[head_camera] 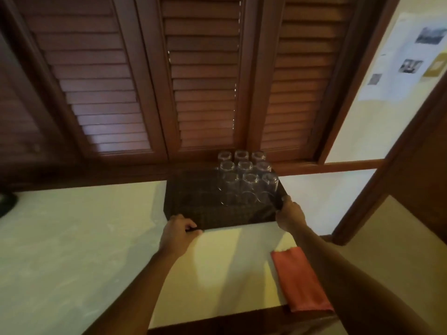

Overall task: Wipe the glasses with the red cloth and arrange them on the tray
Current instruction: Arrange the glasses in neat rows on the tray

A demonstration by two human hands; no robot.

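Note:
A dark woven tray rests on the pale counter, close to the wooden shutters. Several clear glasses stand upside down in rows on its right half. My left hand grips the tray's near left corner. My right hand grips its near right corner. The red cloth lies folded on the counter at the near right, under my right forearm and touching neither hand.
The pale counter stretches to the left, with a dark wooden front edge near me. Brown louvred shutters rise behind the tray. A wooden door frame stands at the right. A dark object sits at the far left.

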